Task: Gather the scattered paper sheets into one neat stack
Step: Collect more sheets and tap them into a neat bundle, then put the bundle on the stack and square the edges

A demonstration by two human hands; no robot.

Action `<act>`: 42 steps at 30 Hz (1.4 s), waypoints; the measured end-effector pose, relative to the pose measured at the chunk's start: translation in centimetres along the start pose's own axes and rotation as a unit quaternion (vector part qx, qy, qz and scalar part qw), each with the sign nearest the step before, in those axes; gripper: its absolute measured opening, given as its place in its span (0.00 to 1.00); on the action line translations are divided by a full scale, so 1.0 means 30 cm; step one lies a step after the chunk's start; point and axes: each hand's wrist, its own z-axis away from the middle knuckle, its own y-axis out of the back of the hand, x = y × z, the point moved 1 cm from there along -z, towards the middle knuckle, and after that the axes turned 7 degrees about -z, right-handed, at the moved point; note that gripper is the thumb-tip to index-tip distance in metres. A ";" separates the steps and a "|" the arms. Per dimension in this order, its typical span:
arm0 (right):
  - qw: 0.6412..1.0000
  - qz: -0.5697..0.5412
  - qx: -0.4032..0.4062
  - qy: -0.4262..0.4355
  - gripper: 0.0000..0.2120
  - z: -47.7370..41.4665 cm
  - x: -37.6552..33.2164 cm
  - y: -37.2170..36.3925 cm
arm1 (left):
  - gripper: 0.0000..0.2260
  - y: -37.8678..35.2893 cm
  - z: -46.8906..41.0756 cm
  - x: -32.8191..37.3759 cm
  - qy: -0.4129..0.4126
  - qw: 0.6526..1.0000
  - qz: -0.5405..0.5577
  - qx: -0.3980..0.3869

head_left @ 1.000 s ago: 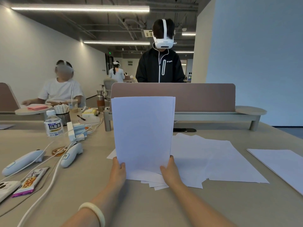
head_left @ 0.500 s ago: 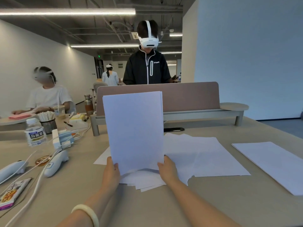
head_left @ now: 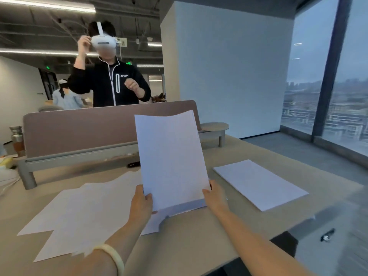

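Left hand and right hand both clamped the held sheaf at its bottom corners, left thumb visible on the near face. Sheaf stood upright at frame centre, long axis vertical, leaning slightly right, top edge bowed. Its lower edge sat close over the table; contact could not be told.

Loose sheets lay fanned and overlapping at lower left, running under the left hand, so nearer that hand. A separate flat pile lay at right of centre, apart from the sheaf, nearer the right hand, its long axis slanting from mid-frame toward lower right.

Judgement: task partly done, paper in three groups. The coming move turns on side: loose sheets left of the grip, squared pile right of it, and the sheaf would need turning to match either one's axis.

Pale bracelet on left wrist. Divider behind, a person beyond it.
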 end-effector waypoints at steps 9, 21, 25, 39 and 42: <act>0.987 0.075 0.133 -0.047 0.06 -0.096 0.231 0.500 | 0.09 -0.514 0.061 0.233 -0.031 0.993 -0.025 -0.108; 0.961 0.131 0.202 -0.137 0.13 -0.232 0.443 0.805 | 0.30 -0.890 0.107 0.382 -0.036 0.978 -0.055 -0.199; 0.954 0.175 0.201 -0.137 0.15 -0.254 0.458 0.824 | 0.29 -0.919 0.118 0.389 -0.044 0.970 -0.101 -0.215; 0.933 0.281 0.190 -0.120 0.25 -0.277 0.509 0.817 | 0.30 -0.923 0.138 0.356 -0.086 0.951 -0.213 -0.207; 0.931 0.295 0.181 -0.121 0.26 -0.279 0.514 0.811 | 0.31 -0.908 0.140 0.354 -0.105 0.944 -0.249 -0.189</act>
